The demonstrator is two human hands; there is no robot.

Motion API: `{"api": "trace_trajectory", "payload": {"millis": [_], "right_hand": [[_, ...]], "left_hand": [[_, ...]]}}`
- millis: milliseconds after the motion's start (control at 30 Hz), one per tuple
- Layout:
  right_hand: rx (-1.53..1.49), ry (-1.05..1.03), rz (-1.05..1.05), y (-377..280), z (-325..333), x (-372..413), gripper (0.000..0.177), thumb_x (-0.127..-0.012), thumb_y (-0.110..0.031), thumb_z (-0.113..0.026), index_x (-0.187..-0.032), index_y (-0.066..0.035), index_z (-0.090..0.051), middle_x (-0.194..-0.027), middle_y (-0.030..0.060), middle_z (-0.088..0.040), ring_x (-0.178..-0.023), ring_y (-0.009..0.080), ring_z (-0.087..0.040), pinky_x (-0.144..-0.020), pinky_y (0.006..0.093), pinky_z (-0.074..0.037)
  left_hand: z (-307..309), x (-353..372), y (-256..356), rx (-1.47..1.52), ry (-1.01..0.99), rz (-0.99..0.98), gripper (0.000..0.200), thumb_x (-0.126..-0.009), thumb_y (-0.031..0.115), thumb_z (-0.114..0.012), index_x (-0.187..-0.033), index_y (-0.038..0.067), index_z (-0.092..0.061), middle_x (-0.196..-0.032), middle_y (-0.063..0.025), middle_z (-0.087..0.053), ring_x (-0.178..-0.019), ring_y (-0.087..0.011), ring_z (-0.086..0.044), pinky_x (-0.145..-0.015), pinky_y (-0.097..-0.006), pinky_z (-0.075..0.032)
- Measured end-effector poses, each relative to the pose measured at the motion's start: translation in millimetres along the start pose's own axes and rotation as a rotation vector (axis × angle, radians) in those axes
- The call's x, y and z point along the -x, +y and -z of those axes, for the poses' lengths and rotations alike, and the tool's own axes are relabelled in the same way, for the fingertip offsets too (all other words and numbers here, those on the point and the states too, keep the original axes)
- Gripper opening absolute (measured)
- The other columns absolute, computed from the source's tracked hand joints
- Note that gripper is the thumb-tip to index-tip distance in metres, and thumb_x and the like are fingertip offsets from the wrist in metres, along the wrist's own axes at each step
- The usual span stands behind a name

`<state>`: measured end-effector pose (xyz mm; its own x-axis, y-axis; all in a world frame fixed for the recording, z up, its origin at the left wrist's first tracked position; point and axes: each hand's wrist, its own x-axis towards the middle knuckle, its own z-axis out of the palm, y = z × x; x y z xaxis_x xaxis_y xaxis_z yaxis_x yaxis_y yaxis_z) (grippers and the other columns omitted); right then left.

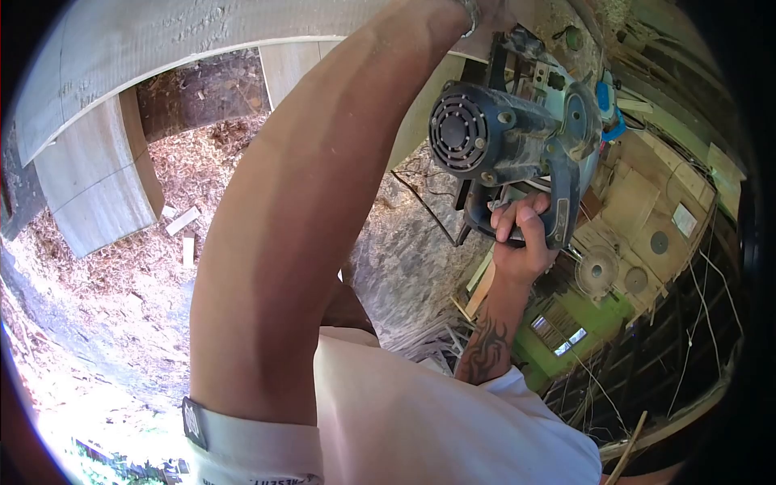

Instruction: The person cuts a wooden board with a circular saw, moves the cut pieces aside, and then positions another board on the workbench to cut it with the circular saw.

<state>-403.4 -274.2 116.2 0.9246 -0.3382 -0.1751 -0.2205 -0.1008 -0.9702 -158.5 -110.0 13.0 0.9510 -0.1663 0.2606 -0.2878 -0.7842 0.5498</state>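
Observation:
My right hand (521,234), at the end of a tattooed forearm, is wrapped round the rear handle of a dusty dark circular saw (505,133). The saw's round vented motor end faces left. My left arm reaches up across the middle of the view. At the top edge, my left hand (491,14) is mostly cut off just beyond a wrist bracelet (470,16), close to the front of the saw, its fingers hidden. A wide pale plank (190,32) runs along the top left, beside the left forearm.
Under the plank stands a thick wooden piece (101,182) with a line across it. Wood shavings (194,162) and small offcuts (184,220) litter the ground. At right, round discs (598,268) hang on a wooden panel (626,210) near a green wall (537,343).

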Motion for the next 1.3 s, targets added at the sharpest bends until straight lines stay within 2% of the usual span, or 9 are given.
{"api": "trace_trajectory", "payload": {"millis": [200, 533, 900, 1000, 1200, 1300], "right_hand": [[0.008, 0.002, 0.001, -2, -3, -5, 0.018, -0.084, 0.004, -0.057, -0.1, -0.004, -0.051, -0.069, 0.0073, -0.053, -0.049, 0.0163, -0.051, -0.057, 0.0356, -0.047], [-0.015, -0.023, 0.012, 1, 2, -14, 0.02, -0.084, 0.004, -0.056, -0.102, -0.004, -0.051, -0.075, 0.0078, -0.053, -0.049, 0.0164, -0.05, -0.056, 0.0357, -0.047], [0.009, -0.031, 0.012, -6, -8, -25, 0.018, -0.084, 0.002, -0.057, -0.1, -0.004, -0.051, -0.069, 0.008, -0.052, -0.048, 0.0159, -0.049, -0.057, 0.0357, -0.046], [0.018, -0.03, -0.01, -10, -11, -28, 0.018, -0.084, 0.002, -0.057, -0.099, -0.004, -0.051, -0.067, 0.0079, -0.052, -0.049, 0.0158, -0.049, -0.058, 0.0358, -0.046], [0.011, -0.044, -0.025, -12, -9, -34, 0.019, -0.084, 0.003, -0.056, -0.1, -0.004, -0.05, -0.067, 0.0078, -0.052, -0.049, 0.0161, -0.049, -0.059, 0.036, -0.046], [0.005, -0.054, -0.024, -12, -9, -36, 0.019, -0.085, 0.004, -0.056, -0.101, -0.004, -0.05, -0.069, 0.008, -0.052, -0.049, 0.0162, -0.049, -0.059, 0.036, -0.046]], "left_hand": [[3, -10, -2, 0.024, -0.094, 0.008, 0.063, -0.066, 0.053, -0.076, -0.111, 0.01, -0.069, -0.12, -0.0123, -0.063, -0.121, -0.0259, -0.053, -0.107, -0.0501, -0.032], [1, -13, -3, 0.029, -0.053, 0.021, 0.052, -0.07, 0.047, -0.074, -0.106, 0.009, -0.07, -0.116, -0.012, -0.065, -0.118, -0.0264, -0.056, -0.106, -0.053, -0.034], [1, -21, -9, 0.041, -0.051, 0.017, 0.039, -0.075, 0.043, -0.073, -0.099, 0.012, -0.073, -0.111, -0.0125, -0.069, -0.112, -0.0269, -0.062, -0.1, -0.0505, -0.038], [11, -24, -10, 0.063, -0.158, 0.027, 0.036, -0.076, 0.04, -0.072, -0.098, 0.012, -0.074, -0.109, -0.0131, -0.07, -0.11, -0.0271, -0.063, -0.1, -0.0508, -0.038], [3, -27, -11, 0.087, -0.063, 0.02, 0.033, -0.075, 0.038, -0.072, -0.094, 0.012, -0.074, -0.106, -0.0133, -0.071, -0.106, -0.0274, -0.065, -0.099, -0.0514, -0.039], [2, -31, -12, 0.107, -0.089, 0.037, 0.032, -0.074, 0.038, -0.073, -0.092, 0.012, -0.074, -0.104, -0.0128, -0.071, -0.103, -0.0272, -0.067, -0.098, -0.0507, -0.04]]}}
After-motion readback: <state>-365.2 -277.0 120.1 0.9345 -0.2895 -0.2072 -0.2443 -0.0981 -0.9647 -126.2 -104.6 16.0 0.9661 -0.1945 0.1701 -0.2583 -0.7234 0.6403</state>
